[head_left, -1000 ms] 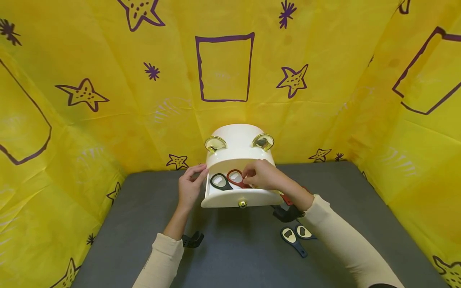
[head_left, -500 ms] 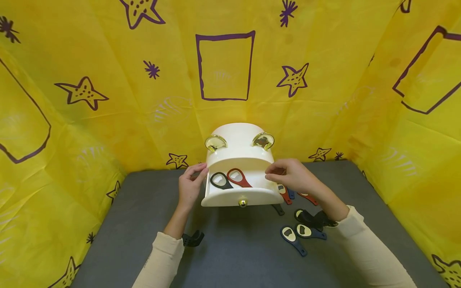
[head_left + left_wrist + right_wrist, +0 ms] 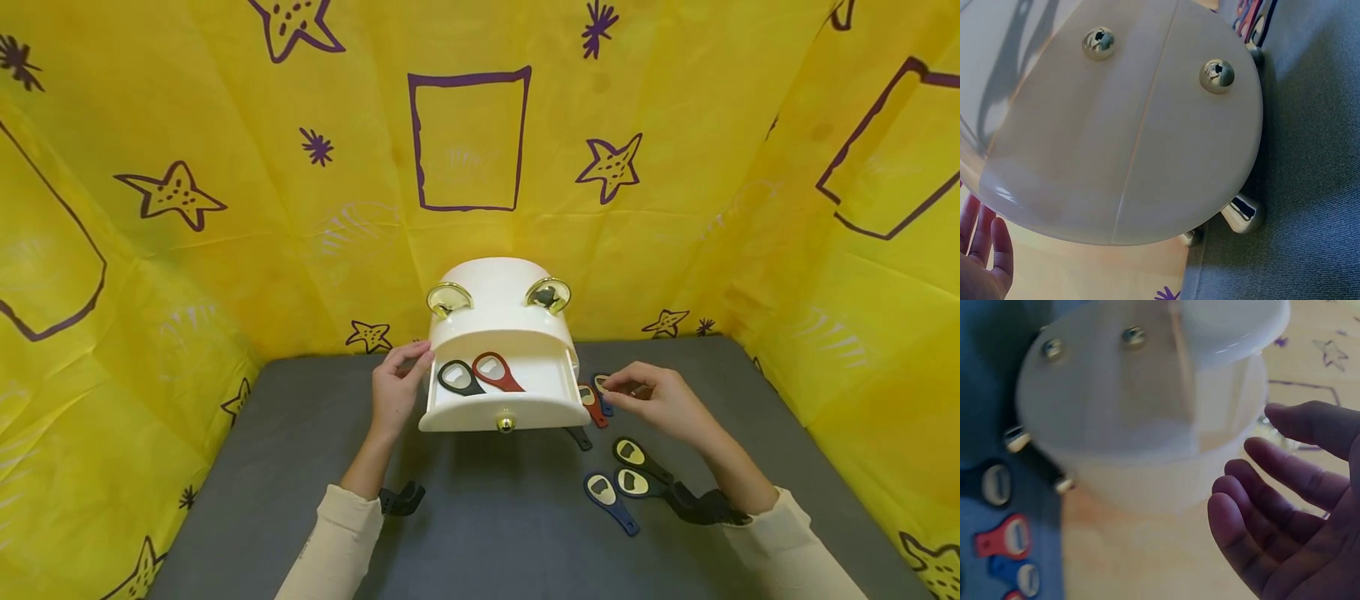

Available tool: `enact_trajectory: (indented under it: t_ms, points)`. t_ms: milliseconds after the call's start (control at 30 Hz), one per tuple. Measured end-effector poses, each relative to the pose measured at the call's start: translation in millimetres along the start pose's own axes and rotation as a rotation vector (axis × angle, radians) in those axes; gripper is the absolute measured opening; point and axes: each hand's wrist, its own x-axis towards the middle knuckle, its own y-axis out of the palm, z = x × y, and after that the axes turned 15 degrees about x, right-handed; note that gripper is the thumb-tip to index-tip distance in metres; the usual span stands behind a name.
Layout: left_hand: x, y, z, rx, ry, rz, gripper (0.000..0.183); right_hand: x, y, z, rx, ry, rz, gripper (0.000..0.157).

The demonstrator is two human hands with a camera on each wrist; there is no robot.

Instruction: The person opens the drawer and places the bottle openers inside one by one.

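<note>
A small white cabinet (image 3: 498,287) has its top drawer (image 3: 465,415) pulled out. Inside lie a black bottle opener (image 3: 457,377) and a red bottle opener (image 3: 498,372), side by side. My left hand (image 3: 393,392) rests its fingertips against the cabinet's left side; the left wrist view shows its fingers (image 3: 982,231) at the rounded edge. To the right of the drawer my right hand (image 3: 663,406) is over the table, its fingertips close by a blue bottle opener (image 3: 606,408). In the right wrist view its fingers (image 3: 1272,481) are loosely bent with nothing between them.
Beside the drawer lie another red opener (image 3: 597,412) and a dark opener (image 3: 579,437), partly hidden. Nearer are a black opener (image 3: 632,452) and two navy openers (image 3: 628,482). Gold-rimmed ornaments (image 3: 548,294) stand out from the cabinet top. Yellow cloth walls (image 3: 300,275) enclose the grey table (image 3: 480,533).
My right hand has let go of the red opener in the drawer and moved right, out over the openers on the table. My left hand stays at the cabinet's side.
</note>
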Motion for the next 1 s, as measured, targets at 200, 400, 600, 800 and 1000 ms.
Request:
enact_trajectory:
  t_ms: [200,400,600,800,1000]
  points:
    - [-0.8,0.3,-1.3,-0.002,0.006,-0.001,0.021,-22.5,0.1,-26.6,-0.024,0.026,0.014,0.008]
    - [-0.5,1.2,-0.4,0.012,0.012,-0.009,0.021,-42.2,3.5,-47.8,-0.047,0.129,0.065,0.016]
    - [-0.6,0.7,1.0,0.011,0.006,-0.008,0.021,-55.6,9.2,-69.6,-0.114,0.231,0.129,0.024]
    - [-1.2,0.6,2.0,0.017,-0.001,-0.008,0.021,-66.1,14.3,-85.6,-0.171,0.282,0.122,0.025]
    - [-1.3,0.5,1.9,0.017,0.002,-0.007,0.021,-78.3,20.5,-100.1,-0.31,0.317,0.115,0.018]
